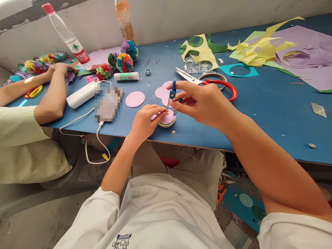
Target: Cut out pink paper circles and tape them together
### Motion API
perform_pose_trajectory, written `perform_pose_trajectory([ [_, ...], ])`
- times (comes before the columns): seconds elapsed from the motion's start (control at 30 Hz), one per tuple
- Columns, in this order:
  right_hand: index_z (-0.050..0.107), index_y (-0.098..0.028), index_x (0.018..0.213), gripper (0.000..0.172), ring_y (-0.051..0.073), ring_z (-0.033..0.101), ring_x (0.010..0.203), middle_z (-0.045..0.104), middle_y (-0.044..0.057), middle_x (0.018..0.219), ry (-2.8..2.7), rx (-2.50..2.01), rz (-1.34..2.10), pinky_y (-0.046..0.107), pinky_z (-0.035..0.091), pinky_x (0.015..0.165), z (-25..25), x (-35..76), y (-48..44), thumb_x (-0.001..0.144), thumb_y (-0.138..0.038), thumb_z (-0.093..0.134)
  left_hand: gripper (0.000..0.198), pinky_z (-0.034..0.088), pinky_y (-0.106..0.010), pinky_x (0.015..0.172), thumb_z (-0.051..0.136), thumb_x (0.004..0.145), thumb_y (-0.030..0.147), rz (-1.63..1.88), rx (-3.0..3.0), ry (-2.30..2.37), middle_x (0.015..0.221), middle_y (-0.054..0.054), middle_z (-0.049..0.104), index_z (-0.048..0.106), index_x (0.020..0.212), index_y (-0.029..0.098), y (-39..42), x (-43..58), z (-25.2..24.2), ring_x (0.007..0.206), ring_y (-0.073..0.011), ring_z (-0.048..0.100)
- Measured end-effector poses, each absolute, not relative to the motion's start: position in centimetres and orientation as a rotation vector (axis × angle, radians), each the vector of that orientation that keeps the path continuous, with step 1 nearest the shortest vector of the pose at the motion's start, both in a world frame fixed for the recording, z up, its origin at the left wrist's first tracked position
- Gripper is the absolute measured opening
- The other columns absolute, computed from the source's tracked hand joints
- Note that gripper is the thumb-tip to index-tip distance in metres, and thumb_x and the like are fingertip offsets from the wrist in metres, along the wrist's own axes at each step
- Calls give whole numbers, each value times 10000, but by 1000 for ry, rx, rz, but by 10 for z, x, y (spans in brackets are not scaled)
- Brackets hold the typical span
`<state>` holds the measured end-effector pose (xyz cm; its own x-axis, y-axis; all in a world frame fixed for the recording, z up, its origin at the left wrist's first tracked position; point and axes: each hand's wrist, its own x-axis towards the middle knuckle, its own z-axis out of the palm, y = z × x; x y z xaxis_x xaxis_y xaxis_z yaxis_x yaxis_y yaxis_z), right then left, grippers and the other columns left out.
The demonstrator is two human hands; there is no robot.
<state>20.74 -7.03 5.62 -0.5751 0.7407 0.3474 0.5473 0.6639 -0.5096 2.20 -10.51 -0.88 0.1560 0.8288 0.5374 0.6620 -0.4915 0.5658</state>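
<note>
Centre frame, near the front edge of the blue table: right hand has fingers closed round a blue compass, held upright with its legs down on the disc stack. Left hand has fingertips pinched together on the stack's left edge. Loose pink discs and red scissors lie just behind, glue stick and paper balls upper centre-left, paper scraps upper right, and a co-worker's hand by a bottle upper left.
</note>
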Motion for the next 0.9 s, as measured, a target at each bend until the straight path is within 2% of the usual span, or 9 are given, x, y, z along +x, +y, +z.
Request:
perform_pose_trajectory([
  [0.3, 586, -299, 1261, 398, 164, 644, 645, 743, 11, 880, -2317, -974, 436, 308, 493, 678, 53, 208, -69, 869, -346, 529, 149, 447, -261, 727, 597, 871, 240, 1246, 2232, 1475, 833, -36, 709, 729, 892, 175, -105, 22, -9, 767, -148, 590],
  [0.57, 618, -213, 1216, 402, 142, 586, 569, 736, 24, 792, -2285, -947, 486, 304, 485, 638, 54, 209, -67, 831, -327, 596, 160, 452, -264, 726, 587, 876, 237, 1252, 2252, 1470, 851, -49, 707, 720, 918, 158, -106, 22, -11, 773, -151, 589],
  [0.83, 589, -284, 1216, 376, 174, 647, 620, 744, 15, 847, -2295, -987, 499, 323, 532, 655, 52, 210, -65, 860, -401, 556, 147, 464, -273, 760, 573, 875, 215, 1192, 2263, 1501, 856, -40, 701, 698, 941, 174, -108, 21, -9, 802, -152, 591],
  [0.9, 584, -288, 1220, 378, 178, 655, 627, 746, 14, 853, -2291, -977, 497, 324, 538, 654, 51, 210, -64, 859, -400, 558, 170, 473, -271, 767, 569, 877, 211, 1188, 2249, 1508, 866, -37, 705, 682, 998, 174, -109, 22, -8, 801, -147, 599],
])
